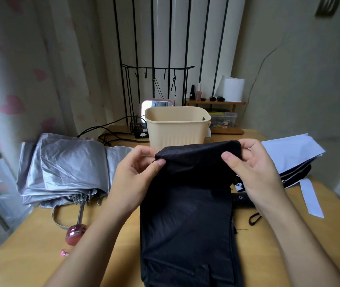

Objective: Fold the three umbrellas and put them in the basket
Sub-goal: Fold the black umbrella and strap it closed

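On the wooden worktop (40, 241), both hands' fingers pinch the black fabric umbrella's (187, 214) far edge, left hand (136, 172) and right hand (254, 168); just beyond stands the cream ribbed plastic basket (175, 129).

No text is legible (the black handle's (242, 200) mark blurs).

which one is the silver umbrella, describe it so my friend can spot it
Start at the wooden table and find the cream basket at its far middle. Left of that, beside the curtain, lies the silver umbrella. Unlike the black umbrella in the middle and the white umbrella on the right, it is shiny grey with a pink handle.
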